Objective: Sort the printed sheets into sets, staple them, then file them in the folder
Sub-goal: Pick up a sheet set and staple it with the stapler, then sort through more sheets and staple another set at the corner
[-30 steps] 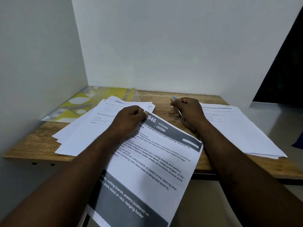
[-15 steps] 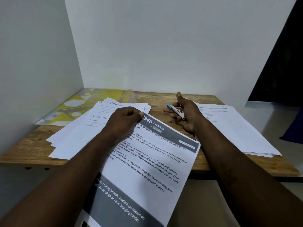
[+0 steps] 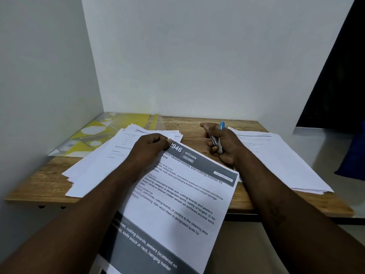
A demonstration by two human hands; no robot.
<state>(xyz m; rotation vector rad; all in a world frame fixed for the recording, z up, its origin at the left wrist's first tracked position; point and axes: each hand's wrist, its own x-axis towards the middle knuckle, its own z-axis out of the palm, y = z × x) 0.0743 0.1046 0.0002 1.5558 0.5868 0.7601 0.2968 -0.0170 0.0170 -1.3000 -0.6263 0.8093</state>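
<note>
**Paper corner pinched, stapler held ready**

Yellow folder (image 3: 110,133) lay at the far left of the table (image 3: 35,186), partly under a fanned pile of sheets (image 3: 98,167). The left hand (image 3: 150,149), fingers curled, pinched the top-left corner of the printed set (image 3: 177,206), which overhung the near edge. The right hand (image 3: 225,145), just beside that set's top edge, had its fingers wrapped round a small metal stapler (image 3: 217,142) with a blue end (whether its mouth stood open could not be told). Beyond it lay a second pile (image 3: 280,163), squarer.

Stapling looked like the step in hand. To do it well, the sheets' edges would need squaring first and the pinch would have to be tight so nothing slipped. The stapler's mouth should go over the corner, clear of the left fingertips, and be pressed once, firmly.

Wood grain covered the table, which was set into a corner of plain pale walls (image 3: 177,56). A dark opening (image 3: 335,86) and something blue (image 3: 353,155) showed at far right.
</note>
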